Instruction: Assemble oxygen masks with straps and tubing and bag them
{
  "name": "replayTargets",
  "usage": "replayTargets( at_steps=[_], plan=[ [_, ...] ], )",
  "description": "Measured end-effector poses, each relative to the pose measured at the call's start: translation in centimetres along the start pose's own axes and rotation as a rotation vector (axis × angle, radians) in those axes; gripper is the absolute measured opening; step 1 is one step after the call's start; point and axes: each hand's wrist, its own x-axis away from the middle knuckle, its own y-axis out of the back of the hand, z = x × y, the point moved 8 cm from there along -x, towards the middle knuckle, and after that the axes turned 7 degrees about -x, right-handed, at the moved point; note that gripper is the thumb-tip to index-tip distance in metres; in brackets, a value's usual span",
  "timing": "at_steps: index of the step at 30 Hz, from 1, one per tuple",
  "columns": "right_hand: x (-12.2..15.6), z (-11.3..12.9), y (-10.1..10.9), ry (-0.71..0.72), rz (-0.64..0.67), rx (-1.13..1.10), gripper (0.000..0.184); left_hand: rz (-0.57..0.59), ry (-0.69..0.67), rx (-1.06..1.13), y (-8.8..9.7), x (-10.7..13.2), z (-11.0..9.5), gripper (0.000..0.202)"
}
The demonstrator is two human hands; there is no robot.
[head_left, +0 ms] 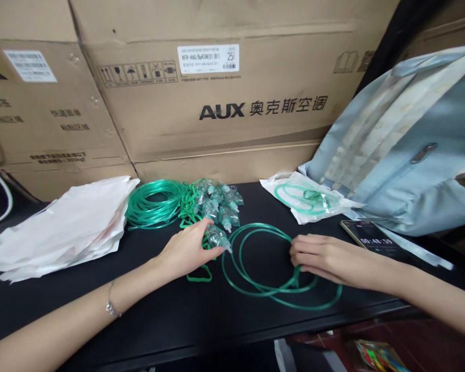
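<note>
On the middle of the bench (158, 330), a clear mask (218, 238) is gripped between the thumb and fingers of the left hand (188, 248). To its right, a loose green tube (269, 293) is laid out in loops, its right side grasped in the curled fingers of the right hand (321, 256). Between the loops and the front edge only a narrow bare strip is left; more open room is found along that edge below the left forearm. The back edge is closed off by cardboard boxes (225, 139), and along it a coil of tubing (137, 213) and a heap of masks (228, 214) are crowded together. The right back corner is filled by a backpack (411, 170), against which a packet (300, 206) is set.

The stack of white paper (70, 227) is cut off at the left. The phone (368, 237) is partly hidden by the right forearm. What lies under the right fingertips cannot be made out, and the masks in the heap are too overlapped for counting.
</note>
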Motion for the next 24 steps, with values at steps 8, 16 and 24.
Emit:
replayTargets(
  at_steps=[8, 16, 24],
  plan=[
    [-2.0, 0.1, 0.3, -0.092, 0.090, -0.208, 0.030, -0.010, -0.034, 0.238, 0.0, 1.2, 1.1, 0.046],
    [-2.5, 0.2, 0.3, -0.128, 0.221, -0.327, 0.023, 0.046, -0.129, 0.306, -0.4, 1.9, -0.9, 0.048],
    [-3.3, 0.5, 0.0, -0.110, 0.230, -0.233, 0.009, 0.189, -0.234, 0.271, -0.4, 1.4, -3.0, 0.052]
  ],
)
